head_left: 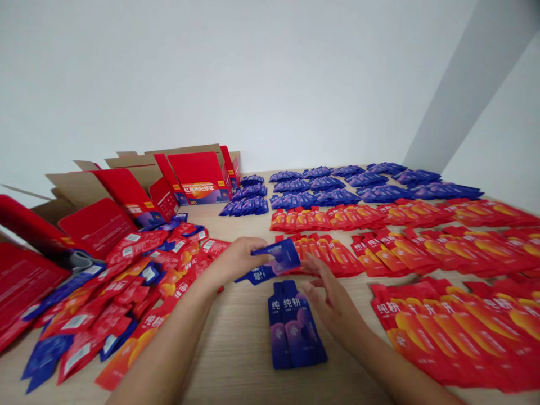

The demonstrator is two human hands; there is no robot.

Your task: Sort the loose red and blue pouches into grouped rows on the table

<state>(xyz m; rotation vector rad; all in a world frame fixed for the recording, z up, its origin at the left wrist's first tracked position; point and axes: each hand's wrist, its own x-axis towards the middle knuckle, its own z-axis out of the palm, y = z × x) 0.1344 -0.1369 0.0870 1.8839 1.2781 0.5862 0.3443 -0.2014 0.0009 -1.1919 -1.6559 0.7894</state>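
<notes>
Between thumb and fingers, my left hand (242, 260) grips blue pouches (283, 257), apparently two overlapping, raised above the table. My right hand (331, 295) is just right of them, fingers parted and curved, with nothing visible in it. Beneath both hands, two blue pouches (295, 332) with purple fruit prints lie overlapped on the wooden table (228, 349), their spouted ends pointing away from me. A loose heap of mixed red and blue pouches (122, 292) spreads to the left of my left forearm.
Open red cartons (198, 177) stand along the left and back left. Fanned rows of red pouches (455, 332) cover the right side. Stacks of blue pouches (329, 183) line the back, before a pale wall (270, 84).
</notes>
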